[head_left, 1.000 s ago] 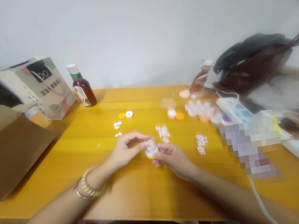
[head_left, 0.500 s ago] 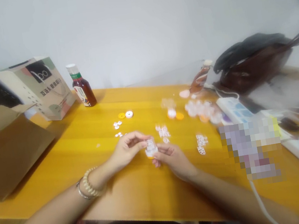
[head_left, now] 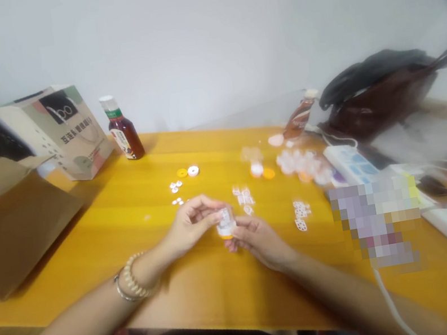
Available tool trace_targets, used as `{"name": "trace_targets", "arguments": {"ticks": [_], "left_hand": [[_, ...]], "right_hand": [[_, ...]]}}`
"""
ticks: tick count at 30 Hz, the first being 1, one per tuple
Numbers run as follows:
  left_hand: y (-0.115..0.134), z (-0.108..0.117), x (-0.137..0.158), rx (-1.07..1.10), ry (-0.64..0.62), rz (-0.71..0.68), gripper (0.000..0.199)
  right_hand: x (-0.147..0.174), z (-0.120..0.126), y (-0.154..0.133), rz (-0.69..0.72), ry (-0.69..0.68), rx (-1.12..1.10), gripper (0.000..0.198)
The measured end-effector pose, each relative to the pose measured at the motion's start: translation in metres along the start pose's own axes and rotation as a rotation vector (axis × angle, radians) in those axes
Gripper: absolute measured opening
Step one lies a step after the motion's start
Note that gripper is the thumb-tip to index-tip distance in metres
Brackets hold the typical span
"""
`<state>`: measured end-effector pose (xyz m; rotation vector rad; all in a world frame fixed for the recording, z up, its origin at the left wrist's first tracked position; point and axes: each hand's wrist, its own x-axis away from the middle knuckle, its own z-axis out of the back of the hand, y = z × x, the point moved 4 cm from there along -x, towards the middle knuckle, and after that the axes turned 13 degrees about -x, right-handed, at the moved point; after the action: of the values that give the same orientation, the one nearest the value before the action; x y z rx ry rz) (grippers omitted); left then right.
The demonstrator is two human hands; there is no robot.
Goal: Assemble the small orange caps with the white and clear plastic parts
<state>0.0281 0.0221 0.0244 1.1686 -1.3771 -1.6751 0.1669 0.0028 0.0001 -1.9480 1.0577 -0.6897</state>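
A small clear plastic container with a white band and an orange base is held between my two hands above the table. My left hand pinches its upper part between thumb and fingers. Lower down, my right hand grips the orange base from the right side. White shapes show inside the clear part, too blurred to name. Behind my hands lie white cut-out pieces, and more white openwork pieces lie to the right. Small white parts sit beyond my left hand, near an orange disc and a white disc.
A cardboard box and a paper bag stand at the left, beside a dark red bottle. To the right are clear round pieces, a brown bottle, a dark bag, a power strip and cables.
The container has tilted slightly and my right fingers have shifted a little on its base. Both hands otherwise stay in nearly the same place.
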Motion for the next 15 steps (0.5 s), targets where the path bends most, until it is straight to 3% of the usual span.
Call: {"name": "trace_targets", "arguments": {"ticks": [4,6,12,15], "left_hand": [[0.0016,-0.0036,0.0025,-0.069,0.140,-0.107,0.015],[0.0025,-0.0035,0.0026,-0.096,0.152,-0.131,0.014],[-0.0012,-0.0039,-0.0008,0.046,-0.142,0.015,0.019],[-0.0011,-0.0023,-0.0019,0.065,-0.115,-0.014,0.024]], "right_hand": [[0.0008,-0.0004,-0.0038,0.091,0.044,0.109,0.024],[0.0008,0.0005,-0.0035,0.110,0.052,0.119,0.025],[-0.0014,0.0020,0.0011,0.080,-0.011,0.039,0.022],[-0.0014,0.0020,0.0000,0.077,-0.008,0.061,0.022]]}}
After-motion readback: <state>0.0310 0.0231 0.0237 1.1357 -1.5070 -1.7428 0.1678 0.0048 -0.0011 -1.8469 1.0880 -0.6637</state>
